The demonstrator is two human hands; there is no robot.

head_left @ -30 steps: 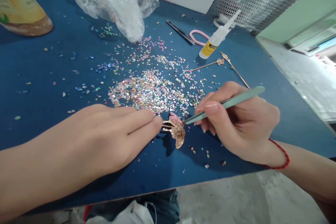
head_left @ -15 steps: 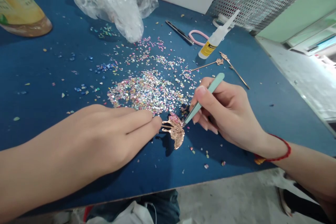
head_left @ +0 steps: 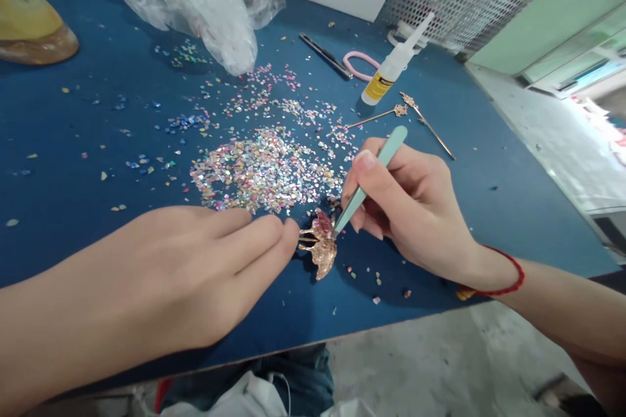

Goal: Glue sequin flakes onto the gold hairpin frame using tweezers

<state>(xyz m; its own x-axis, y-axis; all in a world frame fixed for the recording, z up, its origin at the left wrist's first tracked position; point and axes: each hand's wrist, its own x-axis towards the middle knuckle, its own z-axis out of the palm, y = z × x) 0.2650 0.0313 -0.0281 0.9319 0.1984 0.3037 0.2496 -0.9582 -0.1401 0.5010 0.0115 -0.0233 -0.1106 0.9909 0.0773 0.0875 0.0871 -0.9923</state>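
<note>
Near the table's front edge, a gold butterfly-shaped hairpin [head_left: 323,257] has one wing covered in pink flakes and the other bare gold. My left hand [head_left: 210,267] is closed around its stem, most of which the fingers hide. Mint-green tweezers [head_left: 374,172] are pinched in my right hand [head_left: 405,202], pointing down and left, their tips at the butterfly's right edge. Whether the tips grip a flake is too small to tell. Just behind the hands lies a heap of glittering shell-like flakes [head_left: 264,169] in mixed colours.
A glue bottle [head_left: 384,81] with a yellow label stands behind my right hand, near two gold hairpins [head_left: 430,130], a pink ring [head_left: 359,66] and a black pen [head_left: 325,55]. A plastic bag [head_left: 210,6] and a yellow bottle [head_left: 29,19] are at the back left.
The whole view has shifted slightly, so most things appear a little further left. The tweezer tips have stayed at the butterfly, which looks turned slightly; both hands keep their holds.
</note>
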